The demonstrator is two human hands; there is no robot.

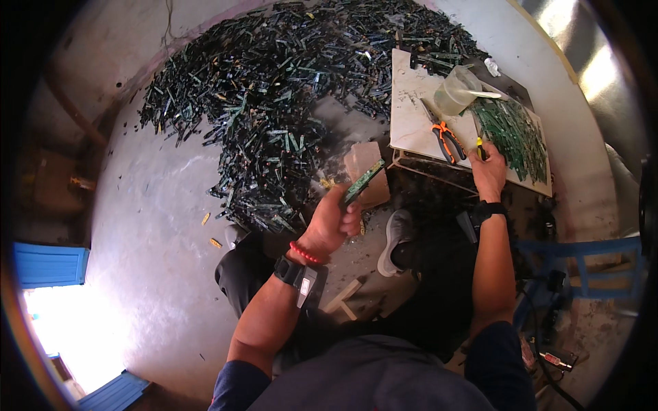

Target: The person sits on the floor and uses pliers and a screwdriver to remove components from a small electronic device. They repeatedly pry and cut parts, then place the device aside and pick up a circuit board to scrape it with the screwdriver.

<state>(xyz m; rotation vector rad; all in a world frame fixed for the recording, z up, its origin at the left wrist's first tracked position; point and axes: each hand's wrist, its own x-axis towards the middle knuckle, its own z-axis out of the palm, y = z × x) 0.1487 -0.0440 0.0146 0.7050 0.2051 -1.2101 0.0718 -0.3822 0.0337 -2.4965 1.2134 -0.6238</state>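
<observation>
My left hand (330,222) is closed round the lower end of a narrow green circuit board strip (363,183), which points up and to the right. The strip is above a tan brick-like block (375,194). At the front edge of a low white tabletop (412,127), my right hand (488,177) has its fingers closed on the yellow-and-black handle of a screwdriver (480,144). Orange-and-black long-nose pliers (445,140) lie just left of that hand. To its right, many green board strips (510,133) are heaped on the tabletop.
A translucent plastic jug (452,94) stands toward the table's far side. A large pile of dark and green strips (267,89) covers the floor against the wall. My shoe (395,243) is near the block. A blue frame (589,267) stands at right, beside a black cable (531,308).
</observation>
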